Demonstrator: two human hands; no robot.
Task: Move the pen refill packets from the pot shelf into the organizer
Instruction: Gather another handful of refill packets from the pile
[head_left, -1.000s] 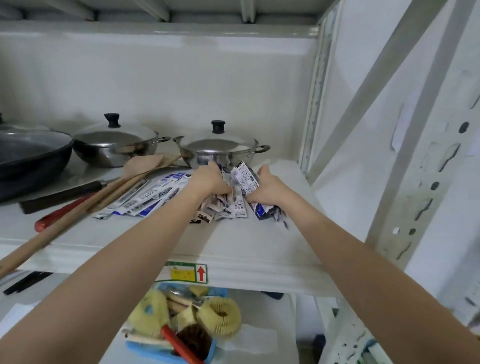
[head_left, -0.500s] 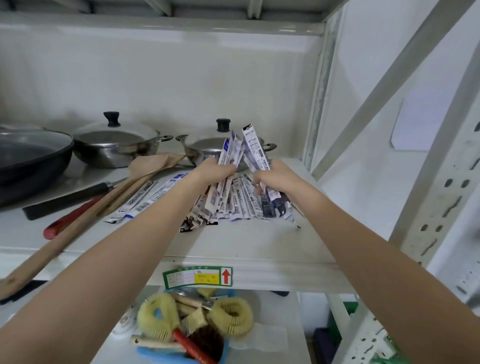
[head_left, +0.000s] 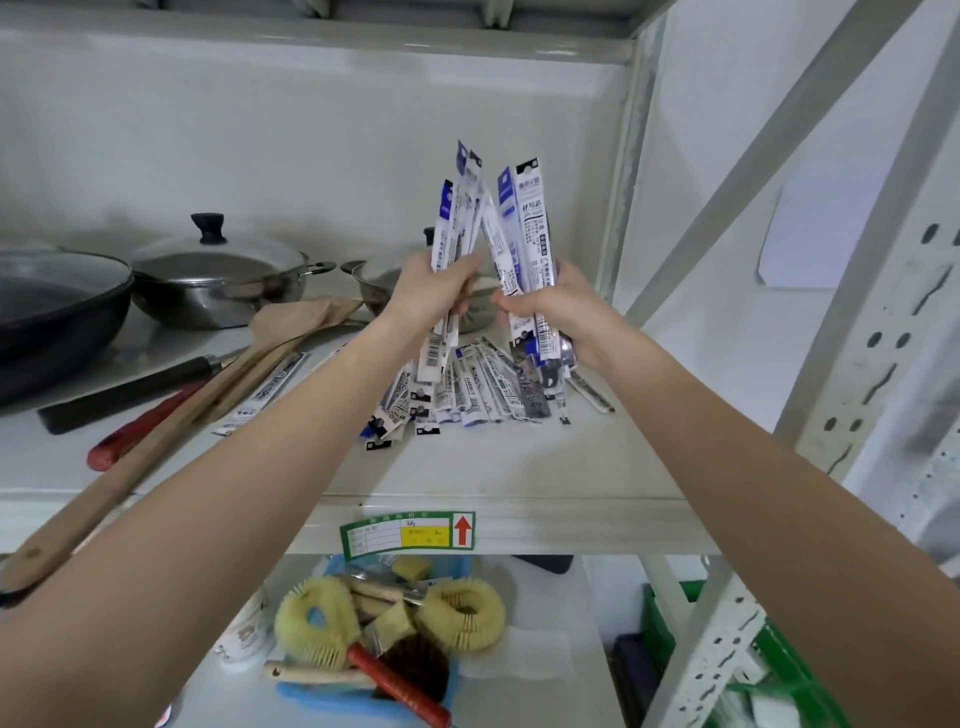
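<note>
Both hands raised above pot shelf (head_left: 519, 467), each gripping a bundle of pen refill packets. Left hand (head_left: 434, 291): fingers curled tight round left bundle (head_left: 460, 218) at its lower half, long axis near upright, tops leaning right. Right hand (head_left: 558, 306): fingers wrapped round right bundle (head_left: 524, 228), also near upright, tops leaning left. The 2 bundles converge at the top like an inverted V; touching there or not, cannot tell. No slack in either grip visible.

Remaining packets (head_left: 467, 389) lie flat on the shelf directly below and just nearer than the fingers, fanned out, long axes running roughly front to back. A few strays (head_left: 270, 384) lie left of the left fingers, beside the wooden spatula (head_left: 171, 431). Lidded pot (head_left: 223, 275) sits behind left of the fingers.

Organizer not identifiable in view. Judgement: lift done for this handful; carry to organizer next, with both hands equally loaded. Loose pile needs another trip.
</note>
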